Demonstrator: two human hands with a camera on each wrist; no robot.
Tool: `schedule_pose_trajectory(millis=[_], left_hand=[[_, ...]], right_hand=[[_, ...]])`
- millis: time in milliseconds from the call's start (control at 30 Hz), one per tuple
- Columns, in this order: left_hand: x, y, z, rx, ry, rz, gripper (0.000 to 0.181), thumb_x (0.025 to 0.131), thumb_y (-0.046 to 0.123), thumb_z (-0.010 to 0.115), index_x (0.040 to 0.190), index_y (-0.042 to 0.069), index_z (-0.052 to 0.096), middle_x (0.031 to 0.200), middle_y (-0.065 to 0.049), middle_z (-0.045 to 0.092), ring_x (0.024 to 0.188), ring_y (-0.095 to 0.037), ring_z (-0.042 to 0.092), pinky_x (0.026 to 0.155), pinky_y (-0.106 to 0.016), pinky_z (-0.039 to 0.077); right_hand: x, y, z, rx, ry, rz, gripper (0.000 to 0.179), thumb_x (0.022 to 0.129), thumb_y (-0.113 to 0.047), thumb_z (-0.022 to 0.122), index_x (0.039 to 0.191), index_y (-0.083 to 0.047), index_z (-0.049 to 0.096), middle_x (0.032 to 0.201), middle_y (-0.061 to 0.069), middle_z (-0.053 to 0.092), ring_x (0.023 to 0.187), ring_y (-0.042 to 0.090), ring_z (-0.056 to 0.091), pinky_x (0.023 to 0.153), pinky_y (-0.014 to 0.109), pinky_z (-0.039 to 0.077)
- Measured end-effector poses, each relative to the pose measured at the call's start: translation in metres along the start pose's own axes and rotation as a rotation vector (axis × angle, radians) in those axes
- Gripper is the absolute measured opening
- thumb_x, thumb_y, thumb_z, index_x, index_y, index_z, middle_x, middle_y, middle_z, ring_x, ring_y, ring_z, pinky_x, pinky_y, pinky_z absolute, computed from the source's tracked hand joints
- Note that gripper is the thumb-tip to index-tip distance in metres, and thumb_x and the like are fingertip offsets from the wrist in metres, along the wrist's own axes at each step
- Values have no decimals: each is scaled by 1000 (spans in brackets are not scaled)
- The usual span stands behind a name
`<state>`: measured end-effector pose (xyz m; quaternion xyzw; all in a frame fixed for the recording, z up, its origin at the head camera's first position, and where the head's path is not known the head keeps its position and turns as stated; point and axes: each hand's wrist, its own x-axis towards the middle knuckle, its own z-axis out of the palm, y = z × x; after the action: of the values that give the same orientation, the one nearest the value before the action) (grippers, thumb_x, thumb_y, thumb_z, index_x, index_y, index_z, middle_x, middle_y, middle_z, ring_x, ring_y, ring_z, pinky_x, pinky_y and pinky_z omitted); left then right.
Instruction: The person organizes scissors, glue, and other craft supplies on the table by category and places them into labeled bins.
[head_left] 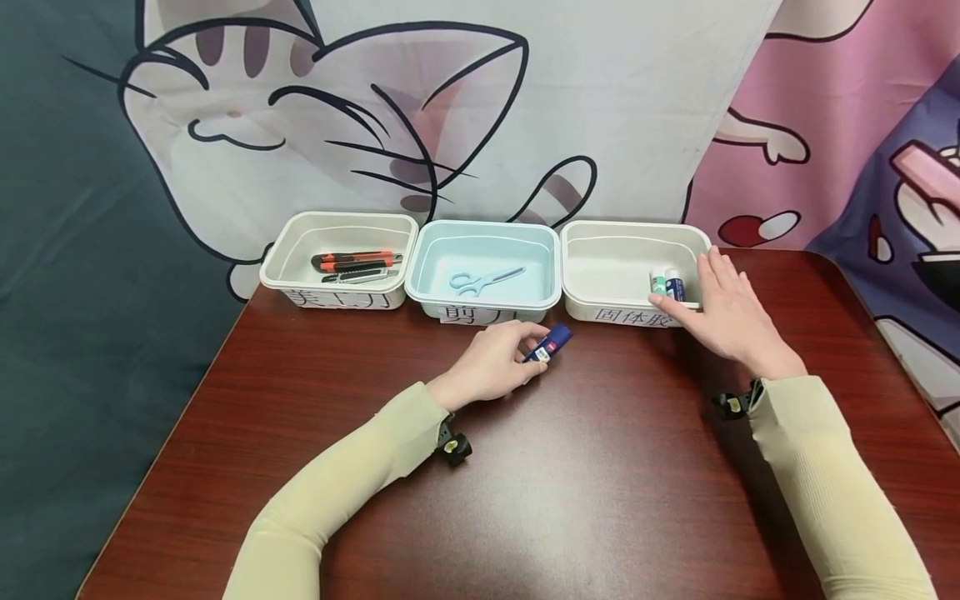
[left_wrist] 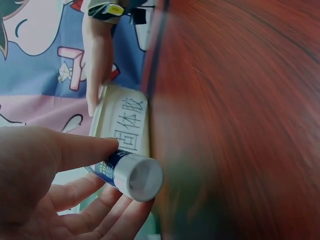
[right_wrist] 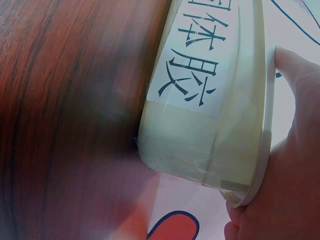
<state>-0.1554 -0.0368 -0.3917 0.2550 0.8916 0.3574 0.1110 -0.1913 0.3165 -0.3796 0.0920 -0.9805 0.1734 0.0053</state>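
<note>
My left hand (head_left: 491, 360) pinches a dark blue glue stick (head_left: 550, 343) between thumb and fingers, above the table in front of the middle bin. Its white end (left_wrist: 145, 177) faces the left wrist camera. At the right-hand white bin (head_left: 626, 314), my right hand (head_left: 731, 321) rests on the right front corner, thumb along the front rim and fingers extended over the right side. Inside that bin are a green-and-white glue stick (head_left: 658, 283) and a blue-and-white glue stick (head_left: 674, 286). The right wrist view shows the bin's label (right_wrist: 192, 60) and the hand touching its rim.
A light blue bin (head_left: 483, 233) in the middle holds light blue scissors (head_left: 486, 281). In the left white bin (head_left: 341, 221) lie several utility knives (head_left: 356, 265). All three bins stand in a row at the back of the brown table (head_left: 570, 483), before a printed cloth (head_left: 637, 108).
</note>
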Motion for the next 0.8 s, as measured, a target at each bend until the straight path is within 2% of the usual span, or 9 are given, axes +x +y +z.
schedule_pose_trajectory(millis=[167, 367, 533, 800], left_hand=[[6, 7, 5, -47, 12, 3, 46, 93, 19, 77, 136, 12, 63, 104, 4, 67, 76, 1, 65, 74, -22, 51], [12, 14, 12, -141, 13, -5, 45, 92, 18, 79, 133, 11, 64, 102, 4, 66, 73, -2, 66, 65, -20, 53], [17, 17, 15, -162, 45, -1, 43, 91, 20, 80, 131, 12, 66, 100, 4, 66, 72, -1, 65, 68, -20, 52], [22, 24, 10, -252, 86, 27, 45, 91, 16, 79, 133, 8, 64, 100, 1, 67, 72, -5, 67, 67, -21, 54]], right_hand=[[0, 0, 0, -1, -3, 0, 105, 98, -64, 51, 155, 15, 10, 162, 34, 0, 152, 42, -4, 118, 60, -3], [-1, 1, 0, 4, 3, -1, 106, 98, -64, 50, 156, 15, 10, 162, 34, 0, 152, 41, -4, 118, 60, -3], [-1, 2, 1, 7, 8, -1, 106, 98, -65, 50, 156, 14, 10, 163, 34, 0, 152, 40, -5, 118, 60, -2], [-1, 2, 1, 4, 12, -5, 106, 98, -65, 51, 156, 14, 11, 162, 35, 2, 152, 41, -4, 118, 60, -2]])
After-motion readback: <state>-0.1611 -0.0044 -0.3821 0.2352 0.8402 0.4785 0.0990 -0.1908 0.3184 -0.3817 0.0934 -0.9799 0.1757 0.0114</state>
